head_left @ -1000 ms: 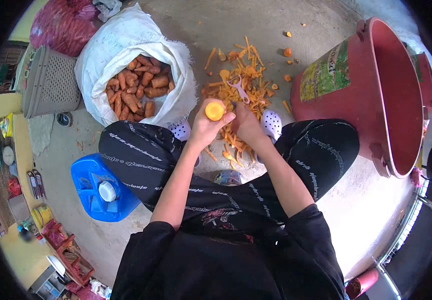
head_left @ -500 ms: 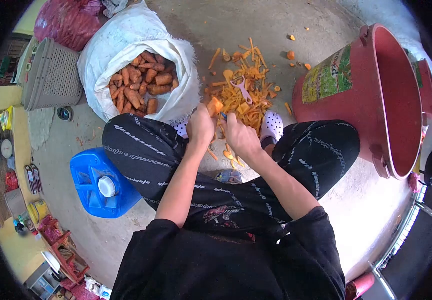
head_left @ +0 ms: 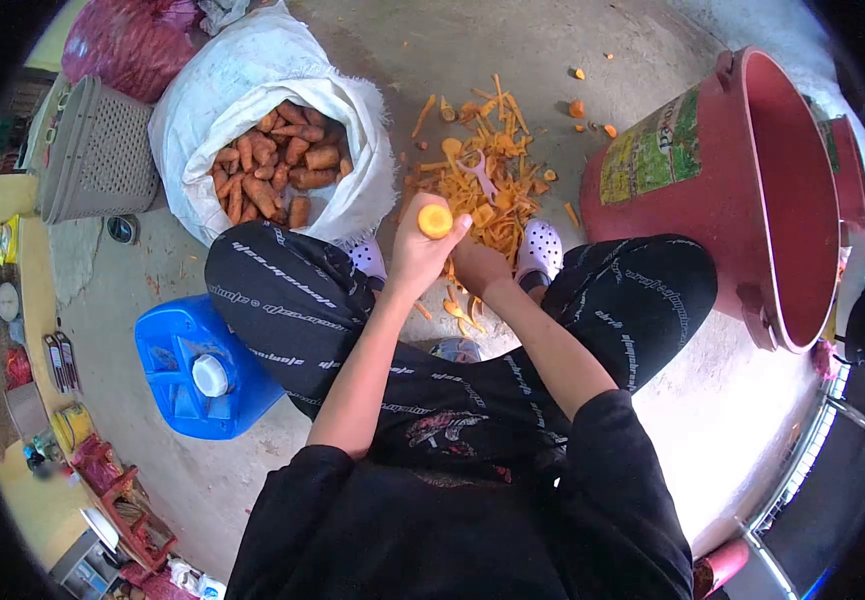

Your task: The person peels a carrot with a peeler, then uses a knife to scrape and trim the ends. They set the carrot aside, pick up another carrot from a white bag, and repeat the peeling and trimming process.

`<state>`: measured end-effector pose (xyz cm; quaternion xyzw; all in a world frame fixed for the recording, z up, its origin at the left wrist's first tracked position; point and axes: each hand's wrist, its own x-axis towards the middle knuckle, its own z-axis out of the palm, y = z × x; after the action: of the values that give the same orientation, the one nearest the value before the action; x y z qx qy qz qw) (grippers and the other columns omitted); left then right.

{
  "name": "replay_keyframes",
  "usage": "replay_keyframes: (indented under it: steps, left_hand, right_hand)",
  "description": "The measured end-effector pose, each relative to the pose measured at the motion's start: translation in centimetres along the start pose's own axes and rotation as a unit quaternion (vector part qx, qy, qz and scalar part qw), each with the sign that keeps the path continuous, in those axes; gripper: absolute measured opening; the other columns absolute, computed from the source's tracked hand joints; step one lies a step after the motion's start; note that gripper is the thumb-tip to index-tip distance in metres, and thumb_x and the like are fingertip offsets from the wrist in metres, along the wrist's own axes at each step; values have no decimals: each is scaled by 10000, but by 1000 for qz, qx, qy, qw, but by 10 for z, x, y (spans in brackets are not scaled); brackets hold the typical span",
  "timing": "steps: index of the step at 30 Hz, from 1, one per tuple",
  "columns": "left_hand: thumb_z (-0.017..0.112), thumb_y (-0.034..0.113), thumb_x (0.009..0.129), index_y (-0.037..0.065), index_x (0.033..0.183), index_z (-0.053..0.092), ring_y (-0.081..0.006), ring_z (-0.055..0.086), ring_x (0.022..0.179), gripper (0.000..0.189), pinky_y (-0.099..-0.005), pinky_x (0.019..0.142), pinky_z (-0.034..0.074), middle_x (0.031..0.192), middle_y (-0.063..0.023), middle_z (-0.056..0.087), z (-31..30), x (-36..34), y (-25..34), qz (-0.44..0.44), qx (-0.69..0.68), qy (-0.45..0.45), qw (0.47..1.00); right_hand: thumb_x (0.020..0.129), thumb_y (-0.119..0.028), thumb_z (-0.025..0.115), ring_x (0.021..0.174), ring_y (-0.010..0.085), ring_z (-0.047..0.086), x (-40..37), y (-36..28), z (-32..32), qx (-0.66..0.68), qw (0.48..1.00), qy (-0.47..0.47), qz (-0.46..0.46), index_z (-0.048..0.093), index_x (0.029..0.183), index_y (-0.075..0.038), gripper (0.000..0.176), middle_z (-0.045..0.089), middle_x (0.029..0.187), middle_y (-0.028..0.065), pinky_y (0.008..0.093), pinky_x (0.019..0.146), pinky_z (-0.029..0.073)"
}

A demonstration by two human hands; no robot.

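My left hand [head_left: 420, 250] is wrapped round a carrot [head_left: 435, 221], whose round orange cut end faces up at the camera. Close beside it on the right is my right hand [head_left: 480, 266], its fingers curled and turned away, so what it holds is hidden. Beyond both hands, orange peelings [head_left: 508, 150] and carrot pieces lie heaped on the floor, with a pink peeler [head_left: 480, 172] on top. A white sack [head_left: 243, 75] full of unpeeled carrots [head_left: 271, 165] stands open at the left of the hands.
A large red tub [head_left: 683, 150] leans at the right. The blue jerrycan [head_left: 208, 365] is beside my left knee. Grey baskets [head_left: 103, 150] and a red mesh bag [head_left: 133, 45] are at the upper left. Small carrot bits are scattered near the tub.
My left hand has risen slightly and turned, bringing the carrot's cut end upward. My right hand has moved a little down and right, and the blue thing at its fingertips is now out of sight.
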<state>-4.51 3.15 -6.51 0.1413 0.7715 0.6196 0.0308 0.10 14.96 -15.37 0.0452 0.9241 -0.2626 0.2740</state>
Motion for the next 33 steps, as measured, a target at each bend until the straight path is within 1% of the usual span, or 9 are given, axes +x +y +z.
replay_keyframes:
  steps: [2, 5, 8, 11, 20, 23, 26, 29, 33]
  left_hand:
    - [736, 136, 801, 40, 907, 499, -161, 497, 669, 277, -299, 661, 450, 801, -39, 520, 1, 1, -6, 34, -17, 12, 999]
    - [741, 139, 801, 48, 895, 484, -141, 503, 651, 288, -276, 630, 454, 833, -31, 509, 3, 3, -14, 25, -78, 2, 997]
    - [694, 134, 846, 65, 861, 470, -88, 474, 644, 234, -240, 591, 446, 771, 11, 461, -1, 1, 18, -143, -209, -26, 967]
    - [674, 165, 864, 64, 878, 471, -85, 499, 643, 227, -263, 540, 458, 740, 2, 470, -3, -3, 3, -235, -298, -49, 924]
    - [647, 160, 877, 43, 964, 442, -99, 495, 525, 251, -236, 461, 433, 723, -31, 514, 8, -6, 3, -201, -175, 5, 964]
    - [642, 219, 883, 42, 1005, 423, -100, 492, 503, 307, -226, 466, 427, 709, -35, 511, 7, -5, 3, -182, -158, 21, 970]
    - [567, 382, 911, 57, 994, 446, -103, 513, 573, 357, -239, 522, 444, 749, -35, 510, 2, -2, 6, -209, -154, -3, 966]
    - [470, 492, 914, 75, 976, 470, -110, 528, 674, 422, -276, 592, 455, 797, -30, 505, 2, -3, -9, -267, -296, 40, 916]
    - [447, 426, 890, 85, 952, 483, -125, 520, 725, 348, -297, 620, 450, 819, -29, 499, -3, -3, -10, -286, -288, 49, 913]
  right_hand:
    - [919, -219, 395, 844, 406, 648, -9, -6, -11, 16, 1000, -1, 14, 478, 1020, 14, 267, 645, 888, 278, 500, 727, 499]
    - [918, -249, 403, 856, 403, 647, -10, -3, -14, 22, 999, -7, 35, 488, 1029, 8, 293, 647, 907, 270, 498, 748, 495]
    - [915, -269, 411, 881, 399, 643, -11, -5, -14, 33, 998, -11, 43, 507, 1028, 9, 315, 645, 935, 267, 491, 764, 493]
    - [908, -266, 422, 900, 392, 641, -10, -11, -18, 40, 998, -16, 45, 522, 1019, 11, 315, 643, 958, 263, 482, 768, 496]
    - [917, -293, 429, 910, 376, 645, -12, -9, -19, 6, 998, -48, 33, 526, 1047, 10, 344, 651, 966, 241, 477, 779, 501]
    - [926, -310, 421, 921, 377, 642, -15, -14, -24, 4, 997, -57, 55, 528, 1065, 6, 362, 648, 988, 236, 477, 786, 500]
    - [937, -330, 404, 942, 379, 635, -14, -15, -27, -2, 995, -67, 67, 529, 1082, -4, 378, 643, 1015, 234, 475, 801, 496]
    - [947, -348, 387, 963, 380, 627, -14, -17, -30, 5, 994, -79, 78, 530, 1093, -13, 393, 637, 1030, 238, 477, 819, 489]
    - [953, -360, 385, 975, 377, 623, -13, -17, -28, 1, 993, -80, 82, 532, 1107, -16, 405, 635, 1042, 235, 478, 831, 483]
